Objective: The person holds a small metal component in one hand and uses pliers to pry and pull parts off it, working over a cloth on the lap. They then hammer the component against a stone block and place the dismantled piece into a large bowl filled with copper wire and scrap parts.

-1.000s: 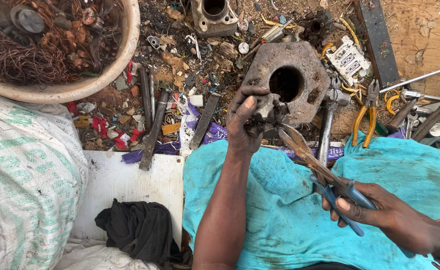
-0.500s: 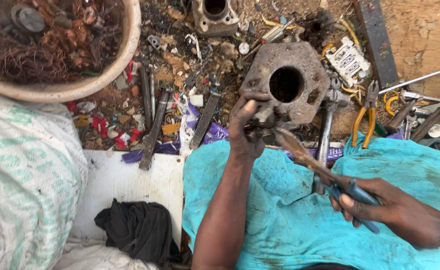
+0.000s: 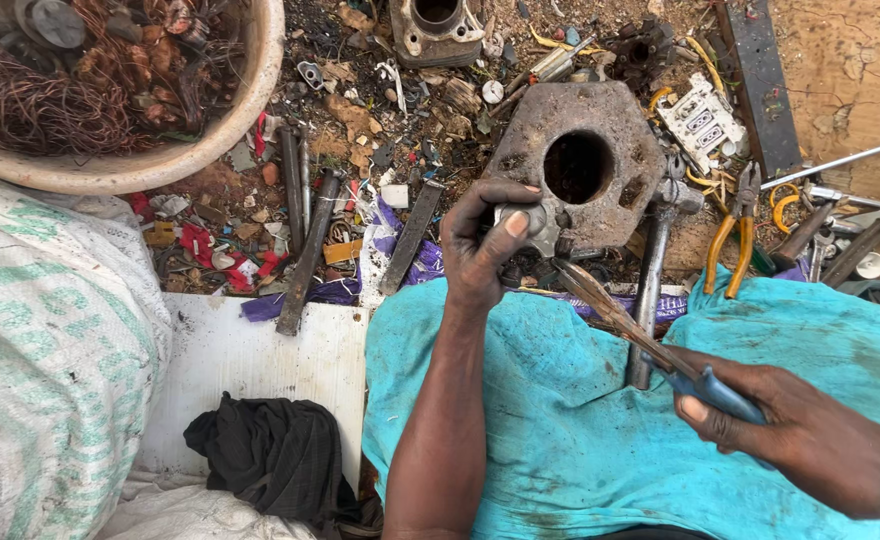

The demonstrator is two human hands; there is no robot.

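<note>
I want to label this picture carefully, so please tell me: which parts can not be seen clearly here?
- Small metal part in the left hand: head view, fingers cover most of it, its kind is unclear.
- Pliers tips: they meet the part in shadow, the contact is unclear.
- Right hand: wrist cut by the right edge.
- Bowl of copper wire: cut by the top edge.
- Hole in the rusty hexagonal block: dark inside.

The left hand [image 3: 485, 250] now sits lower against the rusty metal block [image 3: 585, 165], thumb across the small grey part [image 3: 525, 220], where earlier its fingers reach higher beside the hole. The right hand [image 3: 800, 435] is further right and lower, drawing the blue-handled pliers [image 3: 650, 345] into a flatter slant, their tips at the part's underside.
</note>
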